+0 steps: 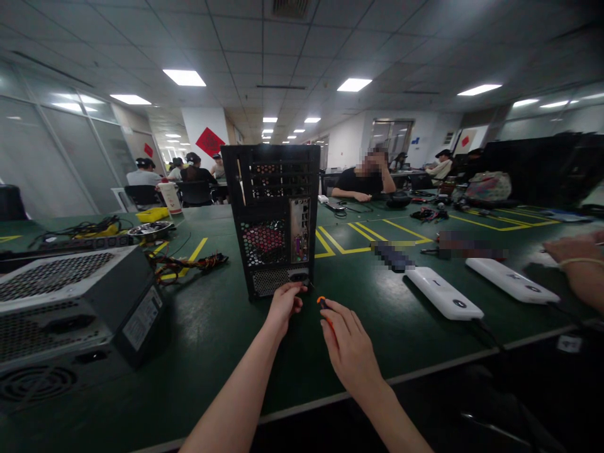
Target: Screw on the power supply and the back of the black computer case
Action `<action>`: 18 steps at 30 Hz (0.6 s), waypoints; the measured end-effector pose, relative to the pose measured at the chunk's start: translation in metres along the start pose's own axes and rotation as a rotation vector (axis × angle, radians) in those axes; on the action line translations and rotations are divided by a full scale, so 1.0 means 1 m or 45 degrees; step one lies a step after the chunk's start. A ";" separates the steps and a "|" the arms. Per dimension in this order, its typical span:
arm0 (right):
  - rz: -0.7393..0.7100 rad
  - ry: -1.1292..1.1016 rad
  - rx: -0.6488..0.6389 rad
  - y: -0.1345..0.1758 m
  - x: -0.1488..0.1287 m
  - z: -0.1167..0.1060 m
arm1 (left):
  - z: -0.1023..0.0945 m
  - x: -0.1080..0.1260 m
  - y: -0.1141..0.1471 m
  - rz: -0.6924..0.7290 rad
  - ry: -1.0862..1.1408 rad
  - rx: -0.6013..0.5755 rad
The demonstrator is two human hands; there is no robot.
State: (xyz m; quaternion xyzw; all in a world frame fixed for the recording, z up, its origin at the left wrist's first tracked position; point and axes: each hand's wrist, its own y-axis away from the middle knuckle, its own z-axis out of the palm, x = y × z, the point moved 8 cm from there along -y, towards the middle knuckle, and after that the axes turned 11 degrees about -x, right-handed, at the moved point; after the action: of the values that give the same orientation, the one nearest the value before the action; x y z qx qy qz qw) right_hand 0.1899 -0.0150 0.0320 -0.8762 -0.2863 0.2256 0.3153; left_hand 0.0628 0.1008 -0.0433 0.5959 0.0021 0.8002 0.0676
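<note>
A black computer case (pixel 278 211) stands upright on the green table, its rear panel facing me. A power supply (pixel 271 281) sits at the bottom of that panel. My left hand (pixel 284 303) is at the case's lower right corner, thumb and fingers pinched just below the power socket; what they hold, if anything, is too small to make out. My right hand (pixel 348 336) is closed around a screwdriver (pixel 322 302) with an orange and black handle. A thin, dark shaft seems to point toward the left fingertips; its tip is unclear.
Two stacked grey power supplies (pixel 85 308) stand at left, near bundled cables (pixel 193 267) and a metal bowl (pixel 151 229). Two white devices with cords (pixel 443 294) lie at right, beside another person's hand (pixel 578 258). A person (pixel 361 182) sits across the table.
</note>
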 end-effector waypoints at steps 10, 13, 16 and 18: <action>-0.101 0.069 0.045 0.006 -0.001 0.001 | -0.001 -0.001 -0.001 0.007 -0.010 -0.020; -0.128 0.126 0.024 0.006 -0.004 0.005 | 0.000 0.001 0.001 0.004 0.001 -0.002; -0.086 0.193 0.013 0.004 -0.005 0.005 | 0.001 0.002 0.002 -0.001 0.004 0.002; -0.081 0.184 -0.042 0.003 -0.007 0.007 | 0.001 0.002 0.002 0.005 0.001 0.002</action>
State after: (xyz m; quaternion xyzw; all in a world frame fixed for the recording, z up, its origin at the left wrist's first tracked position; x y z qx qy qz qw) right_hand 0.1818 -0.0177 0.0265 -0.8858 -0.2943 0.1470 0.3275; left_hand 0.0625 0.0989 -0.0409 0.5958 0.0014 0.8005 0.0655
